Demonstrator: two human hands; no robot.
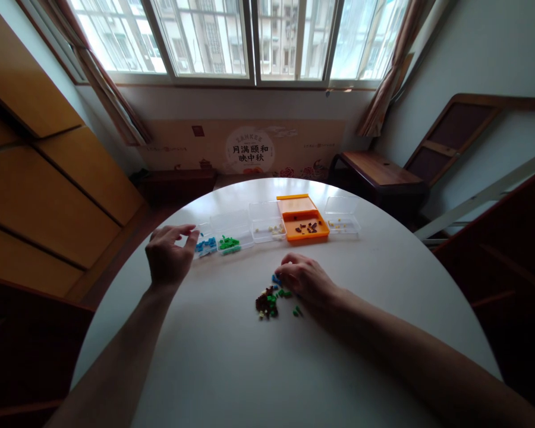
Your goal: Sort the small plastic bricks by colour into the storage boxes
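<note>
My left hand (170,252) hovers at the left end of the row of boxes, thumb and forefinger bent close together. A small blue brick (189,234) shows between them. Just beyond lie the blue bricks (205,245) in a clear plastic box. My right hand (305,278) rests low over the table, its fingertips closed at a blue brick (275,278). Beside those fingertips is a mixed pile of tiny toy bricks (266,303), brown, green and cream. Loose green bricks (296,311) lie near the right wrist.
Green bricks (229,242) fill part of another clear box. Cream pieces (275,229) lie in a third. An open orange box (308,239) holds brown bricks, and a clear box (350,232) at the right holds yellow bits. All stand on a round white table (214,356).
</note>
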